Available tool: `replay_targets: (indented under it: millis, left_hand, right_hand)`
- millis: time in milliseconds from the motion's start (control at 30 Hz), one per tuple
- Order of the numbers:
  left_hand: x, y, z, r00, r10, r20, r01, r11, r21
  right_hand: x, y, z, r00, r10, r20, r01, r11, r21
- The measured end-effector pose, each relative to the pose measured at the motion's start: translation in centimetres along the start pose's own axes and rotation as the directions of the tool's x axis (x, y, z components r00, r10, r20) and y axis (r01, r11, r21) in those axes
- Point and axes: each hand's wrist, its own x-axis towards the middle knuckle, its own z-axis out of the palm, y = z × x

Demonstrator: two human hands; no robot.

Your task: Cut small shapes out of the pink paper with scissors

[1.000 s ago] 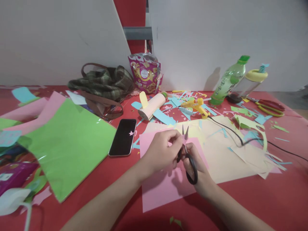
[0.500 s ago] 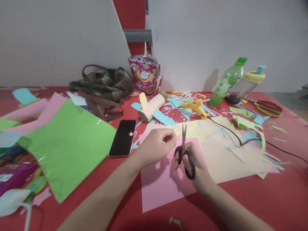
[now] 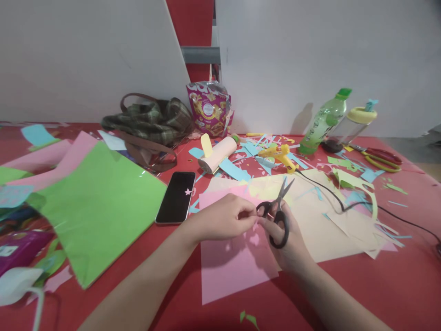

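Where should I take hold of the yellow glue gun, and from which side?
Probably by the handle, from the near right: the yellow glue gun lies with its front end pointing left and the handle angled back toward the person. Keep clear of the black cord leaving the handle's end. The right hand holds scissors, so free it first.
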Motion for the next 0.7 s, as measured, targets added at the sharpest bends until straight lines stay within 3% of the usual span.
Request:
replay_targets:
  millis: [467,700]
  left_hand:
    - [0.01,-0.35,-0.26,0.996,0.009,0.089,-0.012,0.999,0.041]
    - [0.17,-0.17,-0.39,1.000,-0.027,-0.012,0.027,0.999,0.022]
  right_hand:
    - [-0.16,-0.08,0.01,0.996,0.041,0.085,-0.033,0.995,-0.094]
    - [-0.05,0.03,-0.11,0.999,0.040,-0.006,-0.040,0.997,-0.066]
